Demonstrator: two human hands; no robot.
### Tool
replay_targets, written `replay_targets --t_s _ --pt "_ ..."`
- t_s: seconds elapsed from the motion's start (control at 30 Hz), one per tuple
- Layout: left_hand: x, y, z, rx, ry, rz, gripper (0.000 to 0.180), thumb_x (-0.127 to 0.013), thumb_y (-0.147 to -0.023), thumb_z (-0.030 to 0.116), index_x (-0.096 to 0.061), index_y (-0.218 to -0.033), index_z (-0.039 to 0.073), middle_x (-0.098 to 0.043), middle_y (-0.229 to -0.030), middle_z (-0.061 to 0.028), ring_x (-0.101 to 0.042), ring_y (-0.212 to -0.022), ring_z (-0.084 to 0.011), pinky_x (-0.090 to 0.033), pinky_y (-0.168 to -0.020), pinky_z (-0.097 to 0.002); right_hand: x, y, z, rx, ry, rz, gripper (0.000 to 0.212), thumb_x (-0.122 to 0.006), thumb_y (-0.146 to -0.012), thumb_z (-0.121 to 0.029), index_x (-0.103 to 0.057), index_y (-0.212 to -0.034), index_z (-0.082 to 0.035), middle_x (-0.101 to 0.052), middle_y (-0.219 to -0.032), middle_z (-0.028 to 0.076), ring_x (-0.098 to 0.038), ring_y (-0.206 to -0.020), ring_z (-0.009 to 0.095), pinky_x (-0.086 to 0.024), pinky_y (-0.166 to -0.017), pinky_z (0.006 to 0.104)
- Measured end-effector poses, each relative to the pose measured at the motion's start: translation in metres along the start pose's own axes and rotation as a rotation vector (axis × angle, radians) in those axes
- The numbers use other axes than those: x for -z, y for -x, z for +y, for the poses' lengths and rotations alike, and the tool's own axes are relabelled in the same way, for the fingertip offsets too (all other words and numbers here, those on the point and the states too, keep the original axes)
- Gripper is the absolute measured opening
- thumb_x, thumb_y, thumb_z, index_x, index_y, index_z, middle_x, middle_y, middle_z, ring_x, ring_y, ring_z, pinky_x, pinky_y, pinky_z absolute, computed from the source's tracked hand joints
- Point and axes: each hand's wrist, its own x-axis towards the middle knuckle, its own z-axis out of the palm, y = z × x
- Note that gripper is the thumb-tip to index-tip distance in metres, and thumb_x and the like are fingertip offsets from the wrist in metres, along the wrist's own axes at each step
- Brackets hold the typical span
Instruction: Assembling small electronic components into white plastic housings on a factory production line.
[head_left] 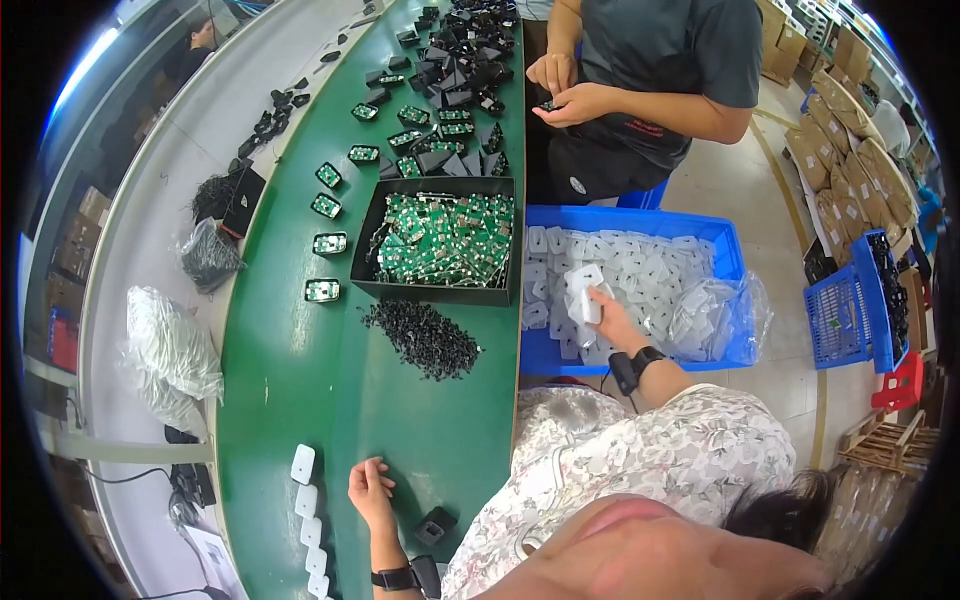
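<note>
My right hand (614, 322) reaches over a blue bin (735, 250) and grips white plastic covers (584, 285); how many is hard to tell. The bin is filled with loose translucent white covers (640, 262). My left hand (372, 490) rests by the green table (420, 425), fingers loosely bent and apart, holding nothing I can see. To its left, several white covers (303, 464) lie in a slanting row. A small black box-shaped item (435, 526) sits close to my left wrist.
A black box (430, 292) of green circuit boards (440, 240) stands beside a heap of small black parts (425, 340). Black housings with boards (329, 243) line the table beyond. Across the bin, a co-worker (655, 90) handles a small dark part. White bags (172, 350) lie at left.
</note>
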Motion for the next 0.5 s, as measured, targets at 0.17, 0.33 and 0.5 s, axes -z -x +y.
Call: replay_targets --t_s 0.17,0.33,0.5 --pt "0.009 -0.002 0.004 0.005 -0.047 -0.037 0.022 -0.051 -0.098 0.021 -0.062 -0.092 0.002 -0.063 -0.079 -0.0038 -0.051 -0.049 -0.0052 -0.034 -0.041 -0.0180 -0.012 0.023 -0.049 0.058 0.138 -0.178 0.042 -0.065 -0.090 -0.020 -0.053 -0.128 -0.007 -0.062 -0.118 0.007 -0.063 -0.102 0.021 -0.053 -0.087 0.0408" --pt "0.012 -0.013 0.020 0.048 -0.013 -0.102 0.026 -0.051 -0.098 0.026 -0.062 -0.099 0.002 -0.064 -0.082 -0.0045 -0.057 -0.058 -0.0095 -0.042 -0.048 -0.0224 -0.056 0.097 -0.110 0.066 0.373 -0.197 0.039 -0.061 -0.092 -0.018 -0.053 -0.127 -0.004 -0.060 -0.122 0.008 -0.059 -0.109 0.020 -0.047 -0.097 0.0345" --pt "-0.009 -0.019 0.052 -0.035 0.041 -0.171 0.026 -0.050 -0.099 0.023 -0.061 -0.109 0.001 -0.065 -0.092 -0.0053 -0.060 -0.069 -0.0098 -0.046 -0.057 -0.0215 -0.100 0.133 -0.128 -0.117 0.392 -0.354 0.045 -0.058 -0.093 -0.017 -0.046 -0.133 -0.003 -0.057 -0.126 0.008 -0.057 -0.113 0.021 -0.046 -0.099 0.0359"
